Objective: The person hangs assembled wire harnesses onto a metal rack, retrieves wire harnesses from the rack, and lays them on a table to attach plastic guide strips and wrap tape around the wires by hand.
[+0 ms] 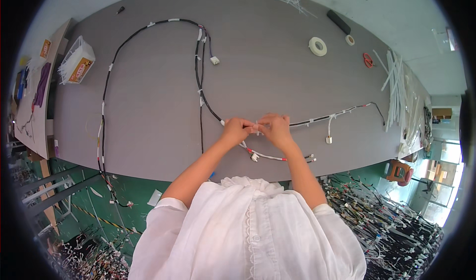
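A long black wire harness [196, 64] with white tape bands loops over the grey table. Both hands meet on it in front of my body. My left hand [237, 132] is closed, its fingertips pinched on the harness. Against it, my right hand [275, 130] is closed too, thumb and fingers pressed together at the same spot. A small white strip shows between the fingertips; whether it is tape or a cable tie is hidden. Beneath the hands runs a white branch with a white connector [254, 157]. To the right, another branch ends in a white connector [328, 140].
A white roll of tape [317, 46], red-handled scissors [368, 60] and a bundle of white strips [395, 89] lie at the right. White cable ties [292, 2] are at the far edge. A white box [79, 62] stands at the left. Piled harnesses [382, 220] hang below the table's right side.
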The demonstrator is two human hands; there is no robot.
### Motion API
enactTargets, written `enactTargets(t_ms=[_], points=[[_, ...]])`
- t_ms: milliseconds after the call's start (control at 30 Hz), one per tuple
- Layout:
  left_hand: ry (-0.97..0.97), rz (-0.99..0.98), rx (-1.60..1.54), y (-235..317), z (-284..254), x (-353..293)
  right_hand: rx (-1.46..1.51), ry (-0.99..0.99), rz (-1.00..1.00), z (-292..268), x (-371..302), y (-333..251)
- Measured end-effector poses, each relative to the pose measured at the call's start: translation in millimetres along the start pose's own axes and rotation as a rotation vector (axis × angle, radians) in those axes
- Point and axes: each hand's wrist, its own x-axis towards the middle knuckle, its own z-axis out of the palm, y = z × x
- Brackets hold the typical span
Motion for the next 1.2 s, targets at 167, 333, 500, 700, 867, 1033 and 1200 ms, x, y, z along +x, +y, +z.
enactTargets(t_ms=[167,333,500,700,867,1033,1200], points=[[-0.006,-0.046,0.044,4.3,-3.3,-5.6,0.424,-0.177,0.409,20.6,14.2,-1.7],[0.091,0.054,0.202,-3.3,-4.0,-13.1,0.692,-0.144,0.501,17.2,-3.9,-23.2],[0.089,0.119,0.330,-18.0,3.0,-13.9,0.794,-0.123,0.471,16.2,-15.7,-14.1],[0.027,0.247,0.403,-20.2,-1.7,-12.6,0.963,-0.316,0.606,28.1,-14.8,15.1],[0.036,0.322,0.553,-18.7,1.5,-17.2,0.833,-0.386,0.395,27.4,-20.4,15.0],[0.312,0.576,0.644,-27.0,20.2,-21.5,0.531,-0.210,0.524,41.5,-22.5,-6.1],[0.417,0.705,0.579,-37.0,21.1,-18.2,0.617,0.030,0.526,57.0,-38.3,-18.3]])
